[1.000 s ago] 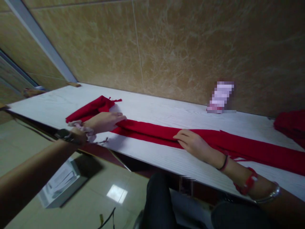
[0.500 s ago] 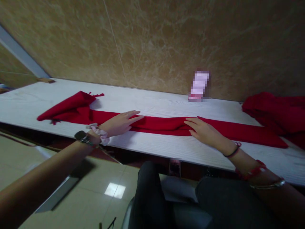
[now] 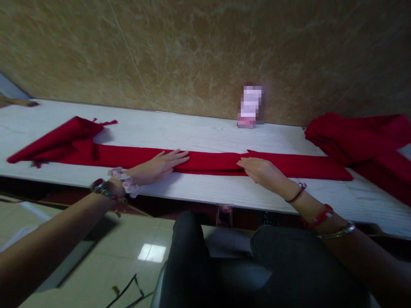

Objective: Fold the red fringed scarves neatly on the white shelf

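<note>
A long red scarf [image 3: 212, 160] lies folded in a narrow strip along the white table [image 3: 192, 190]. Its left end is bunched and turned over, with fringe tassels showing. My left hand [image 3: 157, 166] rests palm down on the strip, fingers stretched out and slightly spread. Farther right, my right hand [image 3: 263, 171] lies on the same strip, fingers extended close together at a fold along its near side; the thumb is mostly hidden. Between the two hands the cloth is nearly flat, with a dark crease near the front edge.
More red cloth [image 3: 353, 132] is heaped at the right end of the table. A blurred pinkish packet [image 3: 251, 107] stands against the marbled wall [image 3: 192, 55]. My knees are under the front edge, and a wooden piece [image 3: 21, 102] sits at the far left.
The view has shifted, so the table's things appear farther left. The scarf between my hands looks smoother, and my right hand's fingers have drawn closer together.
</note>
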A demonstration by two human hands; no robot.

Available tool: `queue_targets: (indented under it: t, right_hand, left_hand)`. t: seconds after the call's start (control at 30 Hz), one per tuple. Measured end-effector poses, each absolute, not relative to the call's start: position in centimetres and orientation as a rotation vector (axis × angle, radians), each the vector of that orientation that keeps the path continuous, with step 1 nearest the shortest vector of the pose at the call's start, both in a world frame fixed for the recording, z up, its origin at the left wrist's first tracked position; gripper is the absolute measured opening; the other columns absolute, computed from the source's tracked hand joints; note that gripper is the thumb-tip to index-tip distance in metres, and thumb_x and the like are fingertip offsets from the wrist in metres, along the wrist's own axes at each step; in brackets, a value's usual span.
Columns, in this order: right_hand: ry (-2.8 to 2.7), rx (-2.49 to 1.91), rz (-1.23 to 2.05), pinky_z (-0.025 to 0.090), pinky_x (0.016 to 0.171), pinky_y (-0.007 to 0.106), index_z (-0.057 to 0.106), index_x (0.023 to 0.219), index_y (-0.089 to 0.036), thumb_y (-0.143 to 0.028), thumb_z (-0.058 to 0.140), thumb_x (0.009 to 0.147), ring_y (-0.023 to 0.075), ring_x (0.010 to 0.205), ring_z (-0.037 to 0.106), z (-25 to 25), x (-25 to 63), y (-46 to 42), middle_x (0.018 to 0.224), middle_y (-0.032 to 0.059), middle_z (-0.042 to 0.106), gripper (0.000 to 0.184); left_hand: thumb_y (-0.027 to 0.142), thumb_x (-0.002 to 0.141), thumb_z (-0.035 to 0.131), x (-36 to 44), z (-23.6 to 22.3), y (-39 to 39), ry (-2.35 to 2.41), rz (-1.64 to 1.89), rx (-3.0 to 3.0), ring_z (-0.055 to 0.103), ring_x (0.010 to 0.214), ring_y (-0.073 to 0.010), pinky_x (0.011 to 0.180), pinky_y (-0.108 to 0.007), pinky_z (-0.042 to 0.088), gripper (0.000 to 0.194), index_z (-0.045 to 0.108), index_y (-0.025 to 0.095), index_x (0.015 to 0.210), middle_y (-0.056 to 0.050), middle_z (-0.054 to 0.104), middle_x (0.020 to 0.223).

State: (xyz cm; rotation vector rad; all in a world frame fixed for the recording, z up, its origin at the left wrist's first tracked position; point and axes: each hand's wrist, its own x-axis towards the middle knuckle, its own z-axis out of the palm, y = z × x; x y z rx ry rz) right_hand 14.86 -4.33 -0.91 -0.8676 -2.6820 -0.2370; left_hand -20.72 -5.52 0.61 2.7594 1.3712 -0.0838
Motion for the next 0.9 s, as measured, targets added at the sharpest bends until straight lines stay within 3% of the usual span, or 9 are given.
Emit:
queue_targets:
  t: [0.1, 0.27, 0.53, 0.7, 0.9]
  right_hand:
    - [-2.763, -0.797, -0.243, 0.042, 0.096, 0.037, 0.059, 0.111, -0.01, -0.008, 0.042, 0.084, 0.0178, 0.112, 0.052, -1.5, 15.4, -4.6, 0.116, 0.01, 0.061, 0.032]
    - [-2.78, -0.813, -0.206, 0.033, 0.102, 0.044, 0.054, 0.117, -0.013, -0.012, 0.038, 0.088, 0.0182, 0.12, 0.044, -2.0, 16.0, -4.8, 0.124, 0.0099, 0.055, 0.034]
    - [-2.802, -0.858, -0.009, 0.029, 0.104, 0.044, 0.051, 0.121, -0.014, -0.006, 0.034, 0.087, 0.0162, 0.123, 0.04, -1.9, 16.2, -4.8, 0.127, 0.0074, 0.053, 0.04]
    - [-2.801, -0.865, 0.098, 0.027, 0.104, 0.047, 0.051, 0.122, -0.016, -0.016, 0.036, 0.089, 0.0184, 0.125, 0.037, -1.3, 16.6, -5.1, 0.13, 0.0071, 0.049, 0.036]
    - [-2.61, -0.967, 0.154, 0.029, 0.104, 0.042, 0.055, 0.118, -0.016, -0.024, 0.035, 0.09, 0.0161, 0.12, 0.044, 0.6, 14.9, -4.5, 0.123, 0.007, 0.056, 0.035]
  left_hand:
    - [0.028, 0.092, 0.022, -20.8, 0.8, -5.7, 1.385, -0.265, 2.661, 0.01, 0.135, -0.0254, 0.104, -0.052, 0.017, 0.048, 0.017, 0.03, 0.14, 0.0, 0.016, 0.147]
    - [0.049, 0.091, 0.02, -19.6, 1.7, -5.2, 1.488, -0.315, 2.531, 0.008, 0.135, -0.0293, 0.103, -0.055, 0.014, 0.05, 0.021, 0.032, 0.139, -0.001, 0.014, 0.148]
    - [0.041, 0.094, 0.017, -13.4, 1.6, -4.9, 1.455, -0.074, 2.711, 0.003, 0.135, -0.0246, 0.106, -0.049, 0.008, 0.048, 0.016, 0.028, 0.14, -0.001, 0.007, 0.149]
    - [0.042, 0.093, 0.022, -12.9, 0.2, -4.7, 1.367, -0.217, 2.71, 0.004, 0.135, -0.0264, 0.106, -0.051, 0.007, 0.049, 0.018, 0.028, 0.14, -0.002, 0.009, 0.149]
    - [0.045, 0.093, 0.021, -12.7, 0.9, -4.6, 1.371, -0.221, 2.697, 0.002, 0.135, -0.0289, 0.104, -0.054, 0.007, 0.051, 0.017, 0.028, 0.14, -0.004, 0.005, 0.149]
